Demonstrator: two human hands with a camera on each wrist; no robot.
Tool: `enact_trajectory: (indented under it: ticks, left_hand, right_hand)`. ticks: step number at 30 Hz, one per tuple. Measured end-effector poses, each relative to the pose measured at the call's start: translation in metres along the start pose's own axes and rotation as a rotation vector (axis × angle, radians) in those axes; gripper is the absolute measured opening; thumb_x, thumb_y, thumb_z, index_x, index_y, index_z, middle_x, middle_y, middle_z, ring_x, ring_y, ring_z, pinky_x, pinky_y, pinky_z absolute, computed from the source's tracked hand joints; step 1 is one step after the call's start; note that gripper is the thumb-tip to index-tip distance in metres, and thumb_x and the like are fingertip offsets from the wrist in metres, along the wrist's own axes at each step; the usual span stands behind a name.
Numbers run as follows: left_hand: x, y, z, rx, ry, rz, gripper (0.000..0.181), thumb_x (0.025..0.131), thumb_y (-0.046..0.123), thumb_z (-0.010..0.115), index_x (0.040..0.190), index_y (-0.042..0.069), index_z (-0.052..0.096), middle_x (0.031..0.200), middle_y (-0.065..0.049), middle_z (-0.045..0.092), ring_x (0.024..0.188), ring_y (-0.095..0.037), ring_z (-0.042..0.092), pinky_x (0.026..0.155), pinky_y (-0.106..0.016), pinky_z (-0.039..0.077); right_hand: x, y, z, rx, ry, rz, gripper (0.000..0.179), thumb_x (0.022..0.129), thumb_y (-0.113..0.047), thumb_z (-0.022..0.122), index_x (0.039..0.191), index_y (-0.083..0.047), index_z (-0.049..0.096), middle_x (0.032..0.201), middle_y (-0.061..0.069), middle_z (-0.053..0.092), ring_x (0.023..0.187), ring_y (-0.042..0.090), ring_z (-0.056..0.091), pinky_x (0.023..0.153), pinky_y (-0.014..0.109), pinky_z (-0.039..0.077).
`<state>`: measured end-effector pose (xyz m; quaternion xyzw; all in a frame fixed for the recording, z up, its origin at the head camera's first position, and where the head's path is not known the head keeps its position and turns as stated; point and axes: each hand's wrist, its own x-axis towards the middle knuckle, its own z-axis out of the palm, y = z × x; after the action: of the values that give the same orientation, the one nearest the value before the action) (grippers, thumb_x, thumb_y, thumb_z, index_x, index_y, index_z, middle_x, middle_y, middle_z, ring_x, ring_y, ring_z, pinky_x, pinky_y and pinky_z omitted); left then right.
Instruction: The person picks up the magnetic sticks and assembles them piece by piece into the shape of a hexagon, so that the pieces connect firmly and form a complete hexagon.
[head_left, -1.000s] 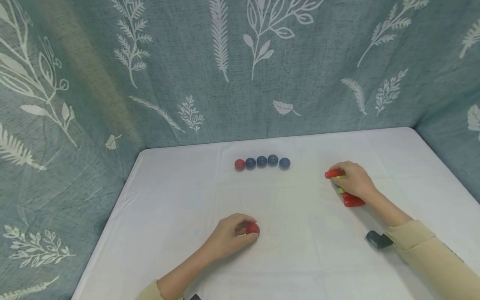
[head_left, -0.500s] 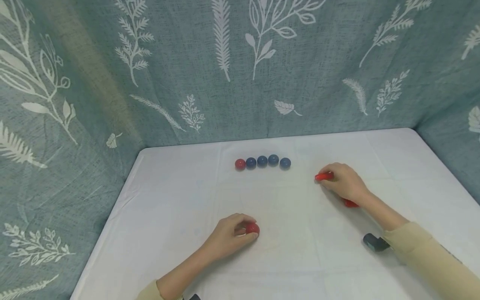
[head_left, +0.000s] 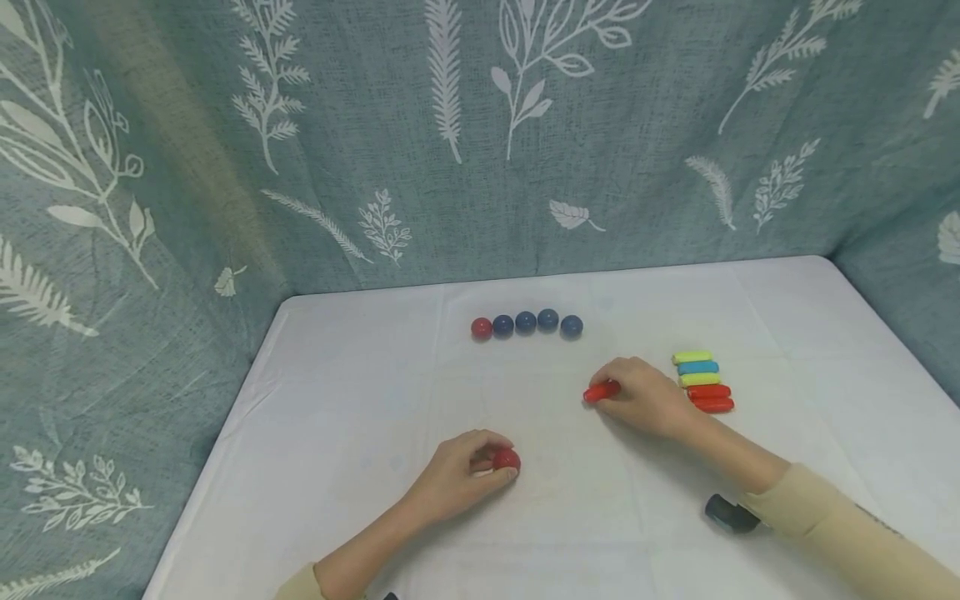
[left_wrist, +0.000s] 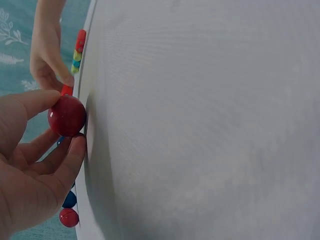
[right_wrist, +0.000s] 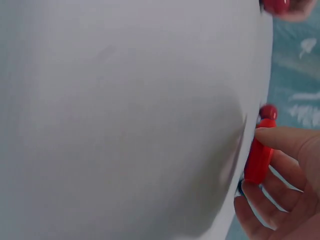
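My left hand pinches a glossy red ball between thumb and fingers, low over the white cloth or touching it. In the left wrist view that ball sits between the thumb and fingertips. To the right, my right hand grips a short red stick with rounded ends. The right wrist view shows the red stick pinched between thumb and fingers. Behind my right hand lies a stack of similar sticks: a yellow one, a blue one, another yellow, and two red ones.
Farther back, a row of balls runs sideways: a red ball at the left end, then several blue balls. A white cloth covers the table, and a green leaf-patterned curtain hangs behind it. A dark device sits by the right cuff.
My right hand has taken a red stick off the group of sticks and carried it left and nearer, uncovering the others. My left hand has stayed in place with the red ball.
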<state>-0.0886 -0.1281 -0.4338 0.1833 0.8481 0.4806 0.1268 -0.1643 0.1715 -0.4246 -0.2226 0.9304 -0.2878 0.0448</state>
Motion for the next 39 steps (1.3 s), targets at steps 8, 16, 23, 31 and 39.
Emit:
enact_trajectory:
  ticks: [8, 16, 23, 31, 39]
  left_hand:
    - [0.000, 0.000, 0.001, 0.010, 0.015, 0.004, 0.029, 0.089, 0.018, 0.073, 0.113, 0.005, 0.066, 0.107, -0.003, 0.067, 0.098, -0.019, 0.064, 0.086, -0.025, 0.052]
    - [-0.001, -0.001, 0.001, 0.001, 0.015, 0.004, 0.030, 0.089, 0.020, 0.073, 0.113, 0.004, 0.066, 0.107, -0.003, 0.067, 0.095, -0.018, 0.064, 0.084, -0.023, 0.053]
    - [-0.002, -0.003, 0.004, -0.023, 0.016, 0.007, 0.031, 0.088, 0.019, 0.074, 0.114, 0.004, 0.065, 0.108, -0.004, 0.067, 0.095, -0.017, 0.066, 0.081, -0.022, 0.053]
    - [-0.002, -0.004, 0.005, -0.050, 0.026, 0.002, 0.030, 0.086, 0.016, 0.075, 0.112, 0.003, 0.066, 0.107, -0.004, 0.067, 0.093, -0.017, 0.066, 0.080, -0.023, 0.054]
    - [-0.002, -0.005, 0.006, -0.055, 0.030, -0.017, 0.031, 0.086, 0.019, 0.076, 0.113, 0.006, 0.067, 0.106, 0.000, 0.067, 0.093, -0.013, 0.065, 0.081, -0.020, 0.052]
  right_hand:
    - [-0.005, -0.028, 0.020, 0.019, -0.065, -0.088, 0.020, 0.084, -0.012, 0.075, 0.103, -0.016, 0.069, 0.095, -0.008, 0.063, 0.089, 0.012, 0.056, 0.079, 0.031, 0.052]
    - [-0.006, -0.052, 0.039, 0.026, -0.104, -0.229, 0.017, 0.085, -0.014, 0.073, 0.101, -0.018, 0.068, 0.097, -0.010, 0.063, 0.092, 0.008, 0.055, 0.082, 0.028, 0.051]
    - [-0.008, -0.061, 0.047, 0.048, -0.078, -0.370, 0.016, 0.085, -0.010, 0.073, 0.100, -0.015, 0.067, 0.097, -0.008, 0.062, 0.093, 0.009, 0.057, 0.082, 0.028, 0.051]
    - [-0.007, -0.064, 0.047, 0.017, -0.110, -0.356, 0.016, 0.086, -0.014, 0.073, 0.102, -0.016, 0.069, 0.096, -0.008, 0.063, 0.092, 0.007, 0.056, 0.082, 0.026, 0.051]
    - [0.010, -0.054, 0.025, 0.100, -0.095, -0.172, 0.020, 0.090, -0.022, 0.070, 0.109, -0.017, 0.069, 0.105, -0.006, 0.065, 0.099, 0.013, 0.059, 0.086, 0.034, 0.051]
